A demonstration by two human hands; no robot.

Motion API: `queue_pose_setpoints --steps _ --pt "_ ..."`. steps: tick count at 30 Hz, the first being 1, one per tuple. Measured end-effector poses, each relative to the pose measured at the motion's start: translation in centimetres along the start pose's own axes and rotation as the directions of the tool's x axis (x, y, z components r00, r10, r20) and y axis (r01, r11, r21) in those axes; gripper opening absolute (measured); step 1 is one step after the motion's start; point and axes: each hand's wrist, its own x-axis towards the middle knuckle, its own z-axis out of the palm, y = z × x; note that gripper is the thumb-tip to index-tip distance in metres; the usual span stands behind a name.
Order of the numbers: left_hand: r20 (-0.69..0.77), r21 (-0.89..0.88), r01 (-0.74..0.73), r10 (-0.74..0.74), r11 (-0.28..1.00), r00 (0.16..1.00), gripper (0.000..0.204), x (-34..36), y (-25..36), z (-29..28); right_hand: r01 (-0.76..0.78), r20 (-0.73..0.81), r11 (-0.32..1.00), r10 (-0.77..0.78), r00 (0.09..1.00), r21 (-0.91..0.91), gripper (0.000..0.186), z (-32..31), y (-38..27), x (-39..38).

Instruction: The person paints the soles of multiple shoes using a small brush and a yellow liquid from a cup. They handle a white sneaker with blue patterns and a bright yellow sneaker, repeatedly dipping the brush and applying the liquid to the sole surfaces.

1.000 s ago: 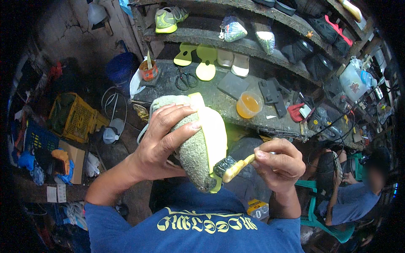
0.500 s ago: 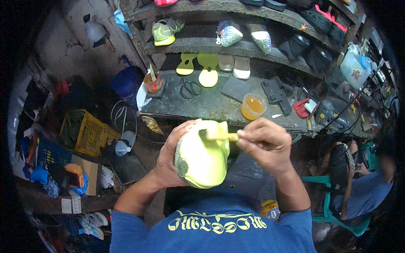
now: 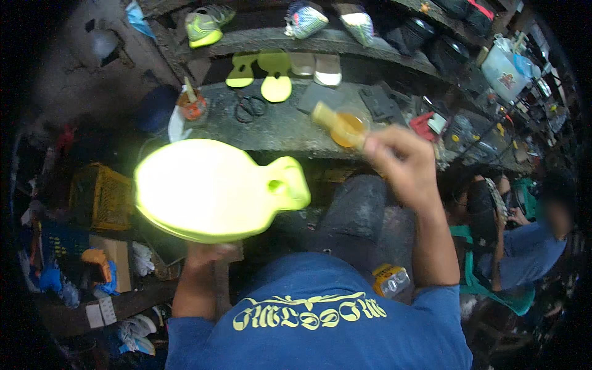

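Close in front of me, on the left, a neon-yellow shoe (image 3: 203, 191) shows its broad, glaringly bright sole; a round hole sits near its narrower right end. My left hand (image 3: 213, 251) grips it from beneath, most of the fingers hidden behind it. Pinched in my right hand (image 3: 404, 157) is a short brush (image 3: 325, 117), blurred by motion, its pale tip pointing up and left. The brush passes in front of a clear plastic cup of amber liquid (image 3: 350, 131) on the bench, apart from the shoe.
On the bench (image 3: 290, 134) lie scissors (image 3: 250, 107), neon-yellow sole pieces (image 3: 275, 80), grey slabs (image 3: 320, 98) and an orange-red tin (image 3: 192, 108). Shelves of shoes rise behind it. A yellow crate (image 3: 111, 200) stands at left. A seated person (image 3: 524, 253) is at right.
The shoe has swung left and turned, so its sole faces up and its grey upper no longer shows. My right hand has drawn the brush off the shoe, up toward the cup.
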Motion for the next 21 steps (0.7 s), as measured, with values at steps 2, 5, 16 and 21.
queue_pose_setpoints --steps 2,5,16,21 --pt "-0.181 -0.058 -0.033 0.022 0.998 0.983 0.099 -1.1 -1.7 -2.1 -0.072 -0.059 0.82 0.046 0.997 -0.568 0.019 -2.1 3.2 1.5" --pt "-0.371 -0.08 -0.072 0.038 0.994 0.928 0.098 -1.4 -4.7 -4.1 -0.001 0.122 0.512 0.206 0.971 -0.859 0.017 -1.1 7.9 3.9" --pt "-0.333 0.115 -0.069 0.104 0.991 0.937 0.12 1.0 -5.2 -0.4 -0.069 0.014 0.721 0.108 0.994 -0.69 0.018 -1.4 10.2 2.6" --pt "-0.139 0.219 -0.086 0.119 0.972 0.983 0.131 3.9 -1.9 2.4 -0.237 0.047 0.952 0.25 0.967 -0.195 0.023 -1.2 14.5 1.5"
